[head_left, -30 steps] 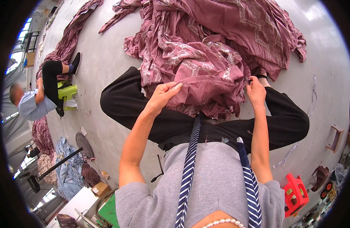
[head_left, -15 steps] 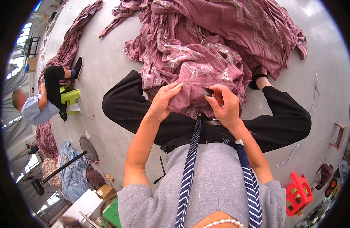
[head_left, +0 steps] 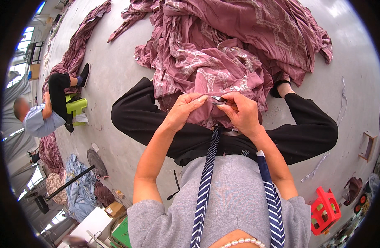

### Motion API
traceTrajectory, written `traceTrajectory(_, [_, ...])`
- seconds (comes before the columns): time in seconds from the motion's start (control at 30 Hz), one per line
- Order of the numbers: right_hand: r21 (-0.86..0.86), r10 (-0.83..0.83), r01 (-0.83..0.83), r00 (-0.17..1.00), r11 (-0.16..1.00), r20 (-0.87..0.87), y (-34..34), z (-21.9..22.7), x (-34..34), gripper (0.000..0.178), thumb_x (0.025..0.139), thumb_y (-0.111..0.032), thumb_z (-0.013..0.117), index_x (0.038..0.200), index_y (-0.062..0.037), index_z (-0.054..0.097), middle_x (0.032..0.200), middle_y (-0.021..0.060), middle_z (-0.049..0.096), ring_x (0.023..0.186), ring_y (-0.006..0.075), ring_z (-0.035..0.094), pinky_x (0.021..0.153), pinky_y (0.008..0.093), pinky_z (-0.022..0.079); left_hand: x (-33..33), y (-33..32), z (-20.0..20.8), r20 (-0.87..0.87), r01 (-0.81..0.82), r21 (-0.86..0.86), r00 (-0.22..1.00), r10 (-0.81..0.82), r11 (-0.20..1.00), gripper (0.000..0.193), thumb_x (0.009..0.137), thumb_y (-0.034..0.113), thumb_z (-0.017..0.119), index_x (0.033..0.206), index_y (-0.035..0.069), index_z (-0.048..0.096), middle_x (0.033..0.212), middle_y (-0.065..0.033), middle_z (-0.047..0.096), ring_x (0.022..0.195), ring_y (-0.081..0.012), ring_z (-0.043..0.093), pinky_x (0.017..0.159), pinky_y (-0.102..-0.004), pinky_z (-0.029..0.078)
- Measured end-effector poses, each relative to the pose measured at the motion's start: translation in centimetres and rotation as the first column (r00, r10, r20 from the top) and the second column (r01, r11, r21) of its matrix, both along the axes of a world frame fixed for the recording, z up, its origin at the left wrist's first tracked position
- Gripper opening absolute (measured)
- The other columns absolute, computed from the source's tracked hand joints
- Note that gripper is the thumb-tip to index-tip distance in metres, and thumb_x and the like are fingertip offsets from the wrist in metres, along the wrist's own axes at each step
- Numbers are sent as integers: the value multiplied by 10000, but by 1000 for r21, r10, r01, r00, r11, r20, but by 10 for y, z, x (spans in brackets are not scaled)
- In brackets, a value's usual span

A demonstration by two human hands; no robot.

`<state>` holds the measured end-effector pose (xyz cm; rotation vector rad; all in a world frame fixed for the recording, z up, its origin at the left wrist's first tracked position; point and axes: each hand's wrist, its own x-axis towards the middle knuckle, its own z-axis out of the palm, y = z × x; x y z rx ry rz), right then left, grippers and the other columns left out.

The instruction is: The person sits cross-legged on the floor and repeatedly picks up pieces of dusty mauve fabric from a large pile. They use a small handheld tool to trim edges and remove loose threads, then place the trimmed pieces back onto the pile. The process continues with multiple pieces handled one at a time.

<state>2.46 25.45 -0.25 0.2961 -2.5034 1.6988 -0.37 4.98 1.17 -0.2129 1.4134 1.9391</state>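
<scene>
A large heap of dusty-pink fabric [head_left: 229,68] with silvery pattern lies over my lap and spreads out ahead on the floor. Its near edge is pinched between the thumb and fingers of my left hand [head_left: 181,109]. My right hand [head_left: 243,113] is closed around small thread snips [head_left: 218,99], mostly hidden by the fingers. The metal blades point left and lie at the fabric's edge, close to my left fingertips. Whether they are cutting anything is too small to tell.
At the left, a person [head_left: 43,118] sits on a green stool [head_left: 76,108] beside a long strip of pink fabric [head_left: 74,49]. Blue cloth [head_left: 79,186] is piled at the lower left. A red plastic stool [head_left: 325,211] stands at the lower right.
The snips have come down and left to the fabric edge, their blades now against it. My left hand has shifted slightly right and lifted the edge into a taut fold.
</scene>
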Motion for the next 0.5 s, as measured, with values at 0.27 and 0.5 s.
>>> traceTrajectory(0.27, [-411, -71, 210, 942, 887, 327, 8, -12, 1, 159, 818, -105, 661, 897, -9, 562, 702, -3, 567, 614, 32, 495, 561, 195, 408, -1, 4, 1, 22, -18, -7, 1000, 18, 1000, 240, 888, 160, 565, 1038, -20, 617, 914, 30, 601, 823, -19, 513, 758, -167, 401])
traceTrajectory(0.5, [181, 127, -104, 985, 978, -118, 14, -27, -4, 967, 513, -234, 833, 1338, -78, 354, 1324, 183, 402, 1163, 341, 471, 860, 376, 467, -2, -2, -2, 46, -96, -36, 994, 97, 995, 220, 893, 154, 557, 1019, -16, 617, 897, 24, 604, 795, -25, 526, 730, -169, 415])
